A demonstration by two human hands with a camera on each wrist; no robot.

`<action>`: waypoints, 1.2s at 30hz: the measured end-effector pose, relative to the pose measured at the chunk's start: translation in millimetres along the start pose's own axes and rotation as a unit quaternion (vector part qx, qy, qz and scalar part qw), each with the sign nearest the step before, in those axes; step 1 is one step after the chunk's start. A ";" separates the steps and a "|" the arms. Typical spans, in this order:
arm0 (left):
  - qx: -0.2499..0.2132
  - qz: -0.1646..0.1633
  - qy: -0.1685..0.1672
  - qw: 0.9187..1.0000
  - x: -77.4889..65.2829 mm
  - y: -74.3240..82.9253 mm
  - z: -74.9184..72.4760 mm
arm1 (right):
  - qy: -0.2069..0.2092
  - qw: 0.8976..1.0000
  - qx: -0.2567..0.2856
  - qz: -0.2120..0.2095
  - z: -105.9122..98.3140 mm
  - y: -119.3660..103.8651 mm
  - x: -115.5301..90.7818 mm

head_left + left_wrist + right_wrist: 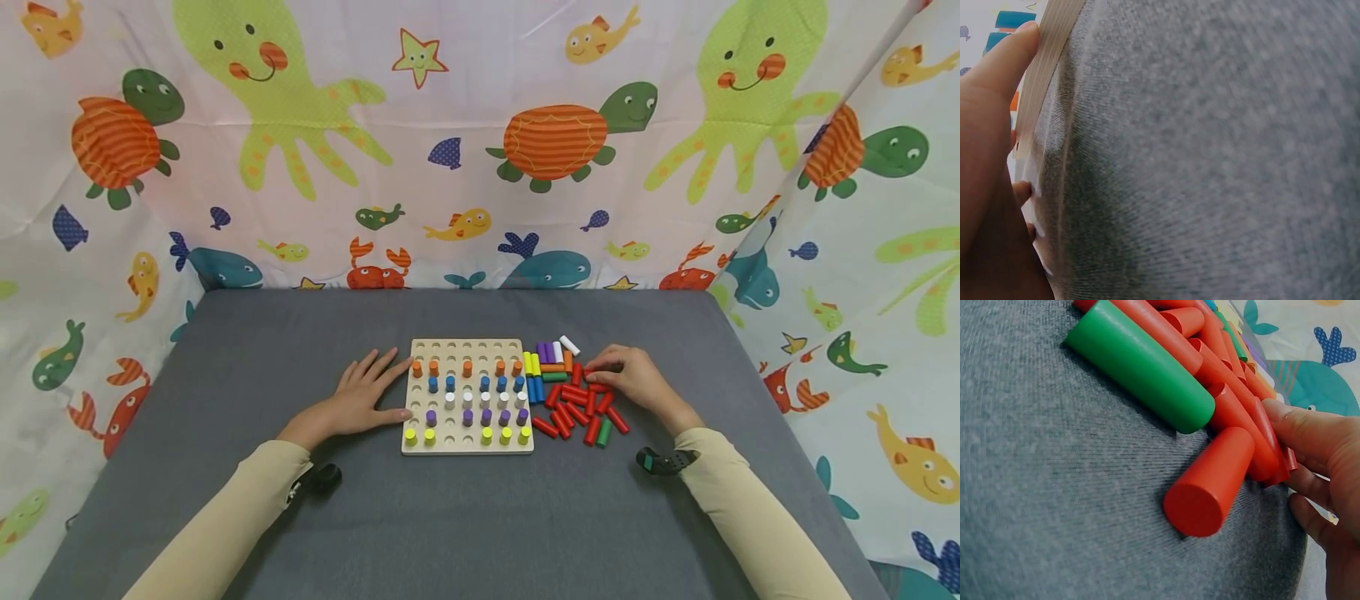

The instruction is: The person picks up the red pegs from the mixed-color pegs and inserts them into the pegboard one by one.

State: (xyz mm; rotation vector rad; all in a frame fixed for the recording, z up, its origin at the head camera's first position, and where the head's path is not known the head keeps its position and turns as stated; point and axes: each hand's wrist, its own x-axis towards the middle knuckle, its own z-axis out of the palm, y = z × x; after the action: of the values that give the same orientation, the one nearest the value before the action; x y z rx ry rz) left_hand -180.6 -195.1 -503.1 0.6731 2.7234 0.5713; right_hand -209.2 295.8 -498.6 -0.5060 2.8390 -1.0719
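Note:
A light wooden pegboard (pixel 467 455) carries rows of orange, blue, white, purple and yellow pegs, with bare holes among them and along its far row. My left hand (pixel 357 400) lies with fingers spread at the board's left side, thumb and a fingertip touching its edge. In the left wrist view, the thumb (pixel 1013 59) presses the board's side (pixel 1047 69). On the right, my right hand (pixel 637 379) reaches into a heap of loose red pegs (pixel 575 397). Its thumb and fingers pinch a red peg at the heap's far right side, partly hidden by the fingertips.
Beside the board lie yellow pegs (pixel 532 364), blue pegs (pixel 536 390), purple pegs (pixel 545 353), white pegs (pixel 569 345) and orange pegs (pixel 567 361). A green peg (pixel 1141 365) rests at the heap's near side. Grey cloth (pixel 480 525) covers the table, and a patterned curtain (pixel 465 100) stands behind.

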 end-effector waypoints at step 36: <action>-0.008 -0.009 -0.007 1.000 -0.3 13.9 -7.7 | 0.009 0.999 0.040 0.018 -5.1 -37.6 17.0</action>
State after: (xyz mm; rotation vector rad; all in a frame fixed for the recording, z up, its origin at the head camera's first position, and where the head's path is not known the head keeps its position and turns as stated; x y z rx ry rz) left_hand -177.7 -186.3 -490.2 0.6465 2.7054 0.5810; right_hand -215.6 267.0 -469.3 -0.4386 2.7953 -1.1827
